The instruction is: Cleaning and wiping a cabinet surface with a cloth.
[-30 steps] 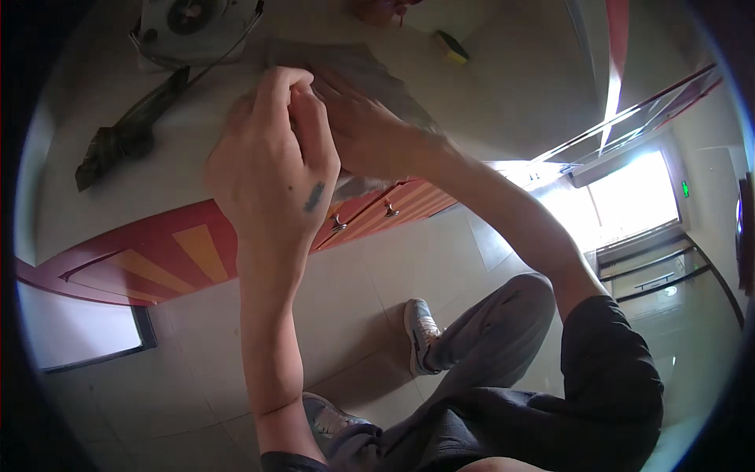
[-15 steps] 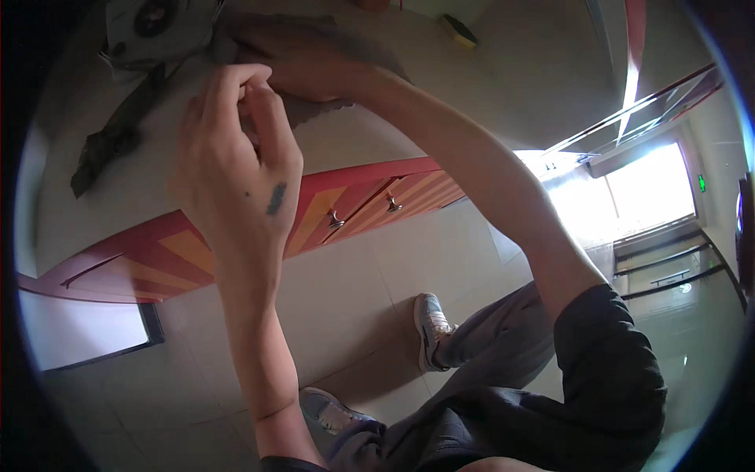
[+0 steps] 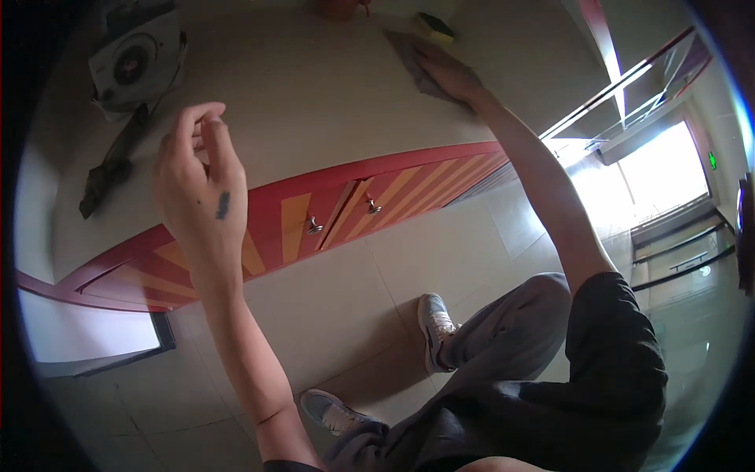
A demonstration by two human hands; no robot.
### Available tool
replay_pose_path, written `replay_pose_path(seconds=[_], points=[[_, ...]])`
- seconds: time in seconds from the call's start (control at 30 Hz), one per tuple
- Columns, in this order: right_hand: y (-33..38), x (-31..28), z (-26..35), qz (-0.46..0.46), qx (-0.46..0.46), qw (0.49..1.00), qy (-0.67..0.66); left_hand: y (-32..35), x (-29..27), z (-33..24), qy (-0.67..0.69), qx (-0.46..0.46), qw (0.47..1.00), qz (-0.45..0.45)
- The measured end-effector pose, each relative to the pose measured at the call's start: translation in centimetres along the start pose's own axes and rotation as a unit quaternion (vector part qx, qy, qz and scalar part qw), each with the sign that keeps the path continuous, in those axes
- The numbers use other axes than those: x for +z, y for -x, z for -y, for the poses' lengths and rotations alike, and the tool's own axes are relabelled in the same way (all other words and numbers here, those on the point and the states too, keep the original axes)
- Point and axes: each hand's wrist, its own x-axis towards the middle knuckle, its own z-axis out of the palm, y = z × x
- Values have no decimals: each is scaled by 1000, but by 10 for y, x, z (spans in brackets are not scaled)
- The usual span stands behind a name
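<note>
My right hand (image 3: 450,72) reaches far out over the pale countertop (image 3: 314,102) and presses on a thin grey-brown cloth (image 3: 403,52). Part of the cloth shows beyond the fingertips and along the near side of the hand; the rest is covered. A yellow and dark sponge (image 3: 436,28) lies just past that hand. My left hand (image 3: 203,177) hangs in front of the counter's left part, back toward me. Its fingers are curled in near the thumb, and no object shows in them.
At the back left is a white boxy item (image 3: 135,64) with a dark round disc. A dark knotted strip of fabric (image 3: 110,173) lies before it. A reddish container (image 3: 338,8) stands at the back. Red and orange striped cabinet doors (image 3: 295,228) with knobs front the counter.
My right hand has swept the cloth from beside my left hand rightward along the counter to the sponge. My left hand has shifted slightly left and down in view.
</note>
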Motion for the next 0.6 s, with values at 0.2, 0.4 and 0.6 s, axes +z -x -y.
replay_pose_path(seconds=[0.2,0.4,0.6], points=[[37,-19,-102,-18,109,993,-39,1,-3,5,0,-12,1000,15],[40,-7,-75,26,88,994,-61,7,-13,14,16,-39,999,18],[102,-35,-153,-24,-39,982,182,-4,26,-1,-3,39,998,-40]])
